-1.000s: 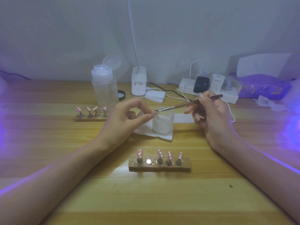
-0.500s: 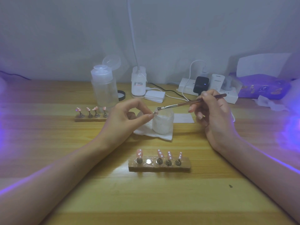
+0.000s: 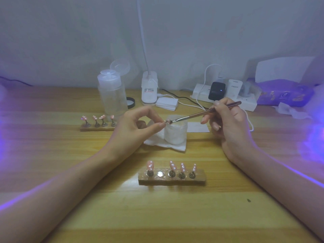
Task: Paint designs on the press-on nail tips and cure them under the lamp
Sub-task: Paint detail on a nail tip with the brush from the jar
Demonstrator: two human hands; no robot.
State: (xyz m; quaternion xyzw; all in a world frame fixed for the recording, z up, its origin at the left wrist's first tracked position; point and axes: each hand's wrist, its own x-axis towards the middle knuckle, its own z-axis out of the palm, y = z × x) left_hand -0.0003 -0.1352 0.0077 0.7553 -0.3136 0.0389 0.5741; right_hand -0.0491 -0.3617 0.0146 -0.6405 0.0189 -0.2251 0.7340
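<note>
Head view, looking down at a wooden desk [image 3: 175, 216]. The left hand [image 3: 138, 127] pinches a small nail tip [image 3: 166, 122] between thumb and forefinger, just above a frosted jar [image 3: 176, 135]. The right hand [image 3: 228, 123] grips a thin brush [image 3: 201, 114], its bristles touching the tip. In front, a near holder [image 3: 171, 179] carries four pink tips with white dots; its second post from the left is bare. A far holder [image 3: 97, 128] carries four more dotted tips. Most tips look painted, the held one is in progress, and its curing seems left to do. Violet light glows at the right edge.
</note>
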